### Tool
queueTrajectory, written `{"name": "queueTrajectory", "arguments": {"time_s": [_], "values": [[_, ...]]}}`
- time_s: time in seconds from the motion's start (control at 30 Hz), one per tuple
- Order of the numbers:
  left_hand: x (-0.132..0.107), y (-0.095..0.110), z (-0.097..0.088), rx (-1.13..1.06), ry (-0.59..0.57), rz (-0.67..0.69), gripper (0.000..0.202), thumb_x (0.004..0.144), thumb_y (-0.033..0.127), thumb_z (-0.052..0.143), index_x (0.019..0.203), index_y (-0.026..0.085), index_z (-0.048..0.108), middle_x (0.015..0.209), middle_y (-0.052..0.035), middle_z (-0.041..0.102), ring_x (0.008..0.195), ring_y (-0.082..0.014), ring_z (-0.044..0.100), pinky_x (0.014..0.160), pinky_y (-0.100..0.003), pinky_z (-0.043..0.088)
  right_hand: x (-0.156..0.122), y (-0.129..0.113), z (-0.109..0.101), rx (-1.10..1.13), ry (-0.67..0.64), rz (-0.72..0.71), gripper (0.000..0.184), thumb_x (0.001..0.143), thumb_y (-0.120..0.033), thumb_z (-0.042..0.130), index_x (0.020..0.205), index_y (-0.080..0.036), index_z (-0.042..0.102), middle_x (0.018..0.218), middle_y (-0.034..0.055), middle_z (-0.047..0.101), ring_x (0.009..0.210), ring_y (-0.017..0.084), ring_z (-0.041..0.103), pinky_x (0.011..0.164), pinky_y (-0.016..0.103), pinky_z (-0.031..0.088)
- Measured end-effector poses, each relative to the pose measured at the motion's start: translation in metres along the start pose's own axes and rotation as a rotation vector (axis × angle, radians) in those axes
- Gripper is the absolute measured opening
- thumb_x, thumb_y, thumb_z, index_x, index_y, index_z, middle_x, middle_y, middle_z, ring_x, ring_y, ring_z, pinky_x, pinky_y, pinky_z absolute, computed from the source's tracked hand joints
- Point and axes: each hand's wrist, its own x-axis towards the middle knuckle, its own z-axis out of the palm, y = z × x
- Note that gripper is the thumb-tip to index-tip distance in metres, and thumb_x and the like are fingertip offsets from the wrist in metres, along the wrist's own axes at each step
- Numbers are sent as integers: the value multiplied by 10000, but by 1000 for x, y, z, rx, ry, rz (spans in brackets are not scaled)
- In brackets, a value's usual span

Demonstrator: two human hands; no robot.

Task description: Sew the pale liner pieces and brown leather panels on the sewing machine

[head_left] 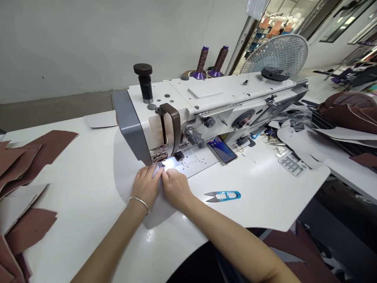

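Pale panel [160, 212] pinched by left hand [145, 186] and right hand [176, 189], fingers closed, kept flat and aligned at sewing-machine presser foot [159, 156].

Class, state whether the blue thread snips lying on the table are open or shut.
Open: the thread snips lie with their two blade tips spread apart in a V on the white table.

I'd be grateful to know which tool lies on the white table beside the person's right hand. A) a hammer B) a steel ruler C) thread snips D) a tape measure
C. The blue-handled thread snips lie on the white table beside the right hand, blades pointing toward it.
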Motion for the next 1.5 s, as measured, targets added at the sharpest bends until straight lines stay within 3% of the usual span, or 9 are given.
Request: {"name": "queueTrajectory", "arguments": {"time_s": [1.17, 1.5], "values": [[-2, -1, 2, -43, 2, -50, 397, 824, 95, 391, 1113, 216, 634, 1193, -143, 575, 1124, -282, 482, 939, -461, 417, 2, 1, 0, 12, -38, 10, 195, 882, -69, 377, 935, -142, 550, 828, 79, 583, 757, 183, 520, 579, 265, 387], [-6, 21, -9, 68, 150, 57, 274, 848, 85, 384, 824, 142, 652, 908, -107, 663, 847, -230, 565, 701, -354, 450, 1, 1, -4, 10, -30, -16, 187, 880, -87, 377, 836, -159, 545, 775, 74, 559, 726, 183, 491, 555, 270, 341]]}}
